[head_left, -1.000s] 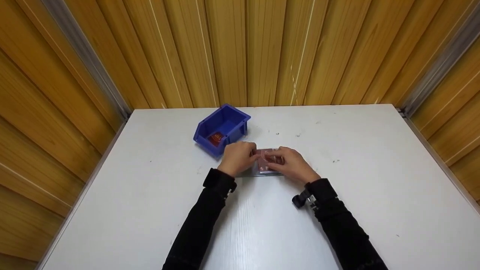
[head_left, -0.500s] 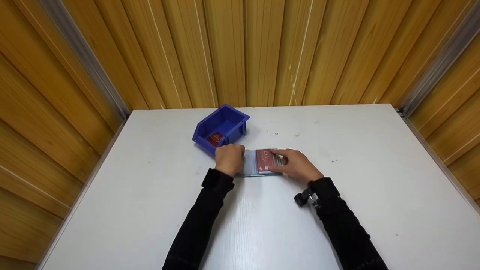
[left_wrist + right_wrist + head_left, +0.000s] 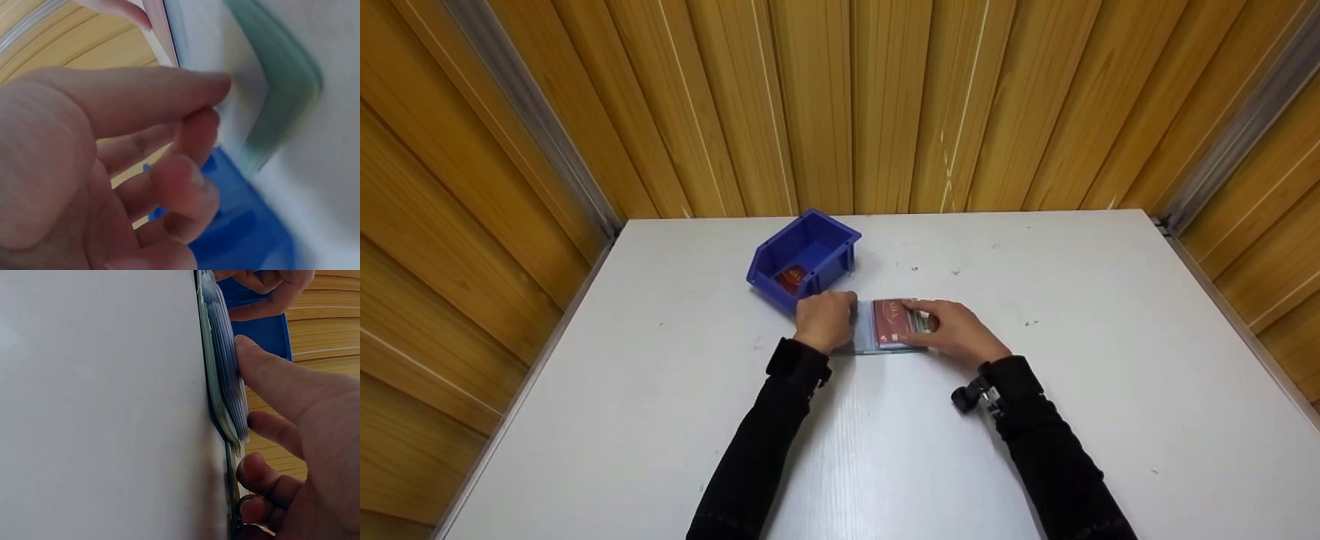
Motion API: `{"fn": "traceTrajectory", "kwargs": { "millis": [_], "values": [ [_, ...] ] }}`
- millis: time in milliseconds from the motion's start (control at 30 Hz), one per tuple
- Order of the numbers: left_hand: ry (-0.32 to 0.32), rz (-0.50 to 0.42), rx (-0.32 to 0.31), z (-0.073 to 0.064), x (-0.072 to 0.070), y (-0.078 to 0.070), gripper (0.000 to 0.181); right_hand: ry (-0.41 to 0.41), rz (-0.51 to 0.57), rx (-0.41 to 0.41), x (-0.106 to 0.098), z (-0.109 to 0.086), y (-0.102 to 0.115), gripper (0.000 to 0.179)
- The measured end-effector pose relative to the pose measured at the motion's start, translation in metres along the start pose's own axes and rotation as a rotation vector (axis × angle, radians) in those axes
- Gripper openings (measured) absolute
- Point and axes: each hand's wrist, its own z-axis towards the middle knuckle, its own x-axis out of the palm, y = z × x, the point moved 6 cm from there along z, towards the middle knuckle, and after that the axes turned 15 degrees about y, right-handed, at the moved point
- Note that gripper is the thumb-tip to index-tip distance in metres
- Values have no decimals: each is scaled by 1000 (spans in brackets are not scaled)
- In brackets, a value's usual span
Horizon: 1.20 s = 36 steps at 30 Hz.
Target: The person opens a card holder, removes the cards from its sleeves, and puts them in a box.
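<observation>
A card holder with clear sleeves lies spread on the white table, its green cover showing in the left wrist view. A red card shows through the sleeve on its right side. My left hand is over the holder's left part; thumb and index fingertips meet there and seem to pinch a clear sleeve. On the right part rests my right hand, thumb and index spread apart and pressing on the sleeves. The stacked sleeves appear edge-on in the right wrist view.
Just behind my left hand stands a blue plastic bin, set at an angle, with another red card on its floor. The white table reaches back to a wood-patterned wall. Small dark marks dot its surface.
My left hand has moved left off the red card, uncovering it and the clear left sleeve, then slightly back right. The right hand has shifted a little right. The bin has stayed put.
</observation>
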Motion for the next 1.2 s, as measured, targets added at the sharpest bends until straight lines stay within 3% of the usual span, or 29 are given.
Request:
{"fn": "traceTrajectory", "kwargs": {
  "millis": [100,200,400,500,600,700,900,1200],
  "values": [
    [16,-41,24,3,6,-4,26,-9,-13,-7,0,0,0,73],
    [39,-149,41,7,14,-8,23,-9,-21,-15,0,0,0,73],
    [128,-555,36,16,30,-6,14,-6,-9,-6,0,-1,0,73],
    [180,-768,25,18,37,-3,23,-3,3,0,1,-1,-1,73],
    [228,-898,11,20,43,-2,34,-5,2,-1,1,-1,0,73],
    [247,-927,-6,20,45,-2,37,-9,6,-2,1,-1,0,74],
    [199,-834,-59,23,43,-1,29,2,10,0,0,-1,-2,74],
    [237,-1037,-21,18,44,-2,22,6,21,-21,0,-3,3,72]
  ]
}}
